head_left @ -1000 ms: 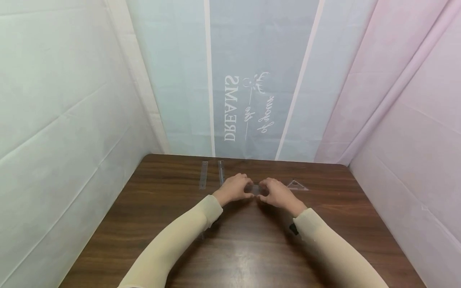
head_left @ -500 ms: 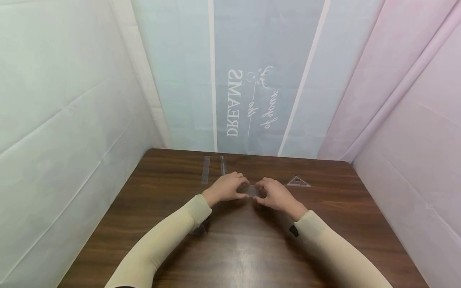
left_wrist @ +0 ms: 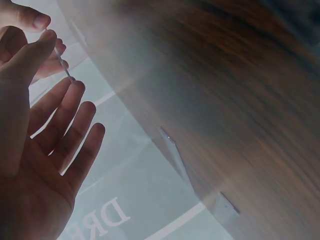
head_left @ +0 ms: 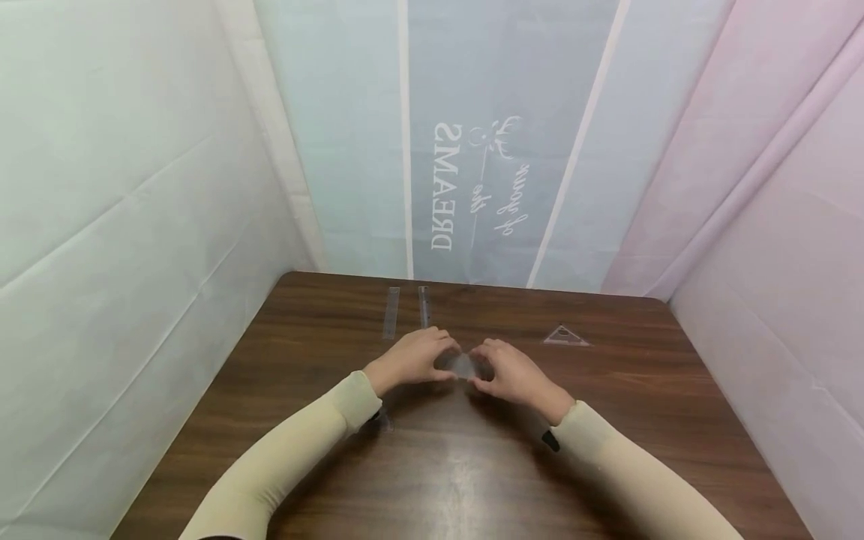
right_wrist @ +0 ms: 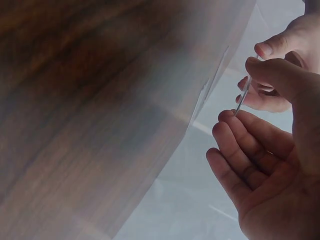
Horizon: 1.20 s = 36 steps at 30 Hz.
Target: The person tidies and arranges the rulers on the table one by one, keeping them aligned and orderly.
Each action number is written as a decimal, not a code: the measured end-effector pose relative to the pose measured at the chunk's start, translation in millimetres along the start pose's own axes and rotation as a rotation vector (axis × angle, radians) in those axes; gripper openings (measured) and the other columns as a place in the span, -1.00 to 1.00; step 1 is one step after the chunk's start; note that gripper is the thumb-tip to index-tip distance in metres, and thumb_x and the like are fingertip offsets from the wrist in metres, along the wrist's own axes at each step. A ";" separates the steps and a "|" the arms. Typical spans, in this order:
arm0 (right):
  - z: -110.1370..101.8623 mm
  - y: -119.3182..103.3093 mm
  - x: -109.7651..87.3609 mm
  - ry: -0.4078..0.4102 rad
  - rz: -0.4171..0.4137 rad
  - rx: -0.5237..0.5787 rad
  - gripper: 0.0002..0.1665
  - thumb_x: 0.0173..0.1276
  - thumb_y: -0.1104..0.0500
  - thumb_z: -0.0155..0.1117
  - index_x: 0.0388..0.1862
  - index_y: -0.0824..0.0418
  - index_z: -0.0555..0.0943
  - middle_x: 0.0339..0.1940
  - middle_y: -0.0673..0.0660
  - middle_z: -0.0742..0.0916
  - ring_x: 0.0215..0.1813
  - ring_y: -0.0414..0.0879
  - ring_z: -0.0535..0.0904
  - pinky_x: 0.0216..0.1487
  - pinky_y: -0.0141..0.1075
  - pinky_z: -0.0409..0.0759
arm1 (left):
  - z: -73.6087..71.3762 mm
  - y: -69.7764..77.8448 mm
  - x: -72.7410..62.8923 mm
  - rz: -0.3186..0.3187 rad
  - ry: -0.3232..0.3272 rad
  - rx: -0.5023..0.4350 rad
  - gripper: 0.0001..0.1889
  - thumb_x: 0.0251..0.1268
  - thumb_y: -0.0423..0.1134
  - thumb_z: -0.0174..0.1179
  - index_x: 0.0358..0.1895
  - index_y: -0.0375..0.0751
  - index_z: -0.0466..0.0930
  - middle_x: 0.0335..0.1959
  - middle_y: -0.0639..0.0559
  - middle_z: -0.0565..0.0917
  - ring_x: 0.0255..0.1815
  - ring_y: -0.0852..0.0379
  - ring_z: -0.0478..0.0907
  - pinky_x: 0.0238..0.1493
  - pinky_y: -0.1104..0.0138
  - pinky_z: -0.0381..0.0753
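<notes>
A clear flat plastic piece (head_left: pixel 463 366) is held between both hands over the middle of the table; its exact kind I cannot tell. My left hand (head_left: pixel 413 358) pinches one side with thumb and fingertips. On the opposite side, my right hand (head_left: pixel 516 379) pinches it the same way. Both wrist views show the piece edge-on as a thin strip, as in the left one, where the clear plastic piece (left_wrist: pixel 64 65) spans from thumb to fingertips. The remaining fingers of each hand are extended. Part of the piece is hidden behind the fingers.
Two clear rulers, a left ruler (head_left: pixel 391 313) and a right ruler (head_left: pixel 424 306), lie near the back edge of the brown wooden table (head_left: pixel 445 480). A clear triangular set square (head_left: pixel 565 339) lies to the right. Another clear item (head_left: pixel 386 422) shows partly under my left wrist.
Both hands have drawn slightly back toward me and left with the plastic piece, away from the set square. The piece's outline now looks tilted. The head view has shifted a little.
</notes>
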State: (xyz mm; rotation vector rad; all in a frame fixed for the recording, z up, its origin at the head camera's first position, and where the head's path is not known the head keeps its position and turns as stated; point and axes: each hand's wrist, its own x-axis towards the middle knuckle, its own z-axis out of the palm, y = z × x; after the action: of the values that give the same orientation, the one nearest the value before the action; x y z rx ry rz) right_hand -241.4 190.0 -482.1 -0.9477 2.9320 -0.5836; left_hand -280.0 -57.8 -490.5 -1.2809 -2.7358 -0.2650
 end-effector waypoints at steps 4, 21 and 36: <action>2.4 -5.3 -1.6 -0.003 -0.023 0.001 -0.45 0.38 0.00 0.61 0.21 0.26 0.71 -0.07 0.01 0.71 -0.08 -0.15 0.63 -0.05 -0.13 0.69 | -3.4 1.6 -8.3 -0.008 -0.010 -0.008 -0.47 0.35 0.22 0.48 0.21 0.00 0.74 0.05 0.16 0.73 0.08 0.17 0.64 0.13 0.27 0.68; 9.8 -25.7 -8.4 -0.011 -0.117 0.018 -0.48 0.37 -0.03 0.62 0.16 0.23 0.72 -0.06 0.04 0.72 -0.10 -0.12 0.60 -0.07 -0.17 0.65 | -7.0 7.9 -41.6 -0.017 -0.040 -0.030 -0.42 0.36 0.28 0.44 0.25 -0.02 0.71 0.08 0.17 0.73 0.09 0.17 0.63 0.15 0.25 0.68; 22.2 -36.2 -9.5 -0.055 -0.196 0.017 -0.47 0.39 -0.05 0.61 0.19 0.21 0.73 -0.06 0.02 0.72 -0.12 -0.19 0.57 -0.07 -0.22 0.66 | -5.2 8.5 -68.5 0.030 -0.045 0.004 -0.43 0.33 0.23 0.49 0.26 -0.02 0.71 0.08 0.17 0.74 0.11 0.16 0.63 0.20 0.23 0.65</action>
State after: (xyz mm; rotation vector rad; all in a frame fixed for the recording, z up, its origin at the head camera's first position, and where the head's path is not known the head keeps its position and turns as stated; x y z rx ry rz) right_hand -210.7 160.6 -491.1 -1.2381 2.8008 -0.5769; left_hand -229.7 -104.9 -496.2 -1.3419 -2.7503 -0.2306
